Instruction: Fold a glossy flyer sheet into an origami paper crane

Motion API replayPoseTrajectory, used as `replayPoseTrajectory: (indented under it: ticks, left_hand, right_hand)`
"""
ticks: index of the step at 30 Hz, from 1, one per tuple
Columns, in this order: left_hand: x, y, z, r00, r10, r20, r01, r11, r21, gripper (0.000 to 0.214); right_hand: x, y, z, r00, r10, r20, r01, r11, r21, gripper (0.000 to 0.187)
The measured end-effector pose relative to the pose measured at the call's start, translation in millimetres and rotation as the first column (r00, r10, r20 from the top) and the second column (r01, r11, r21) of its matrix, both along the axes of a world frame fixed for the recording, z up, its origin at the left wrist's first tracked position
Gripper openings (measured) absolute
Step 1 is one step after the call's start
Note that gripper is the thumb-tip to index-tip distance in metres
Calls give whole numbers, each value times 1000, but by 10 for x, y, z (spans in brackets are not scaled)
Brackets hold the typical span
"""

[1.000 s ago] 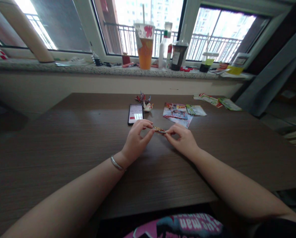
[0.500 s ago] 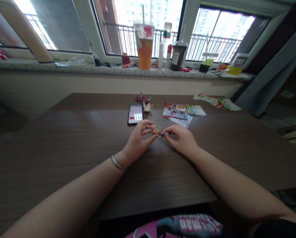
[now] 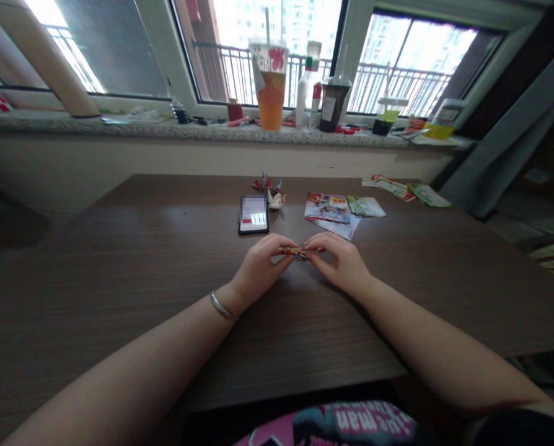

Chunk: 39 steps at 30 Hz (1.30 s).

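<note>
Between my two hands is a small piece of folded, multicoloured printed paper (image 3: 295, 251). My left hand (image 3: 261, 267), with a silver bangle on the wrist, pinches its left end between thumb and fingers. At the other end, my right hand (image 3: 339, 261) grips the paper in the same way. Fingers cover much of it, so its full shape is hidden. Just beyond my left hand lies a phone (image 3: 253, 215) with its screen lit. Folded paper figures, one white (image 3: 276, 200) and one dark red and purple (image 3: 265, 182), sit beside the phone.
Colourful printed sheets (image 3: 328, 207) and a fanned stack of green-white papers (image 3: 367, 206) lie past my right hand. More printed strips (image 3: 393, 187) are at the table's far right. Drink cups (image 3: 272, 99) and bottles (image 3: 306, 90) line the windowsill (image 3: 142, 131) behind the brown table (image 3: 95, 266).
My left fingers have lowered and closed further over the left end of the folded paper. My right hand has barely shifted. Everything else stays in place.
</note>
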<state>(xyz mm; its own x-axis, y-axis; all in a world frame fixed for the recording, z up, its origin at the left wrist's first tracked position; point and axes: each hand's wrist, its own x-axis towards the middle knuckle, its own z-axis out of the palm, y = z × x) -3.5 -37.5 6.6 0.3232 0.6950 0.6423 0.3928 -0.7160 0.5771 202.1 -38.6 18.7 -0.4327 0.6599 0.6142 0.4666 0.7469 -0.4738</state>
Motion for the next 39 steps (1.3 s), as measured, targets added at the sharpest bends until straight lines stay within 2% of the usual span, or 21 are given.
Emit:
replayPoseTrajectory:
  ticks: [7,16,19,24,27,33,39]
  left_hand:
    - [2,-29,52,998,-4,-60,7,999,44,11]
    - [-5,-16,11,989,-49,-136,66,990,128,10]
    - [4,-33,-1,990,-24,-141,40,993,108,12]
    - [40,-21,-73,1000,-4,-5,4,1000,29,23]
    - [51,-11,-86,999,-36,28,36,999,1,21]
    - [37,-43,3,990,-138,-1,137,986,-92,15]
    - [7,-22,-11,995,-94,27,96,991,-90,9]
  right_hand:
    - [-11,13,-30,1000,25,-7,-25,1000,-12,10]
    - [-11,44,-60,998,21,54,-18,999,-44,12]
    - [-20,40,-58,998,23,60,-22,1000,-20,12]
    - [-42,20,-50,1000,-16,9,17,999,-30,13]
    - [-46,14,-49,999,-28,-16,27,999,-42,14]
    - [-29,35,-72,1000,-15,-6,15,999,-37,13]
    - [-12,34,-62,998,8,68,-9,1000,14,7]
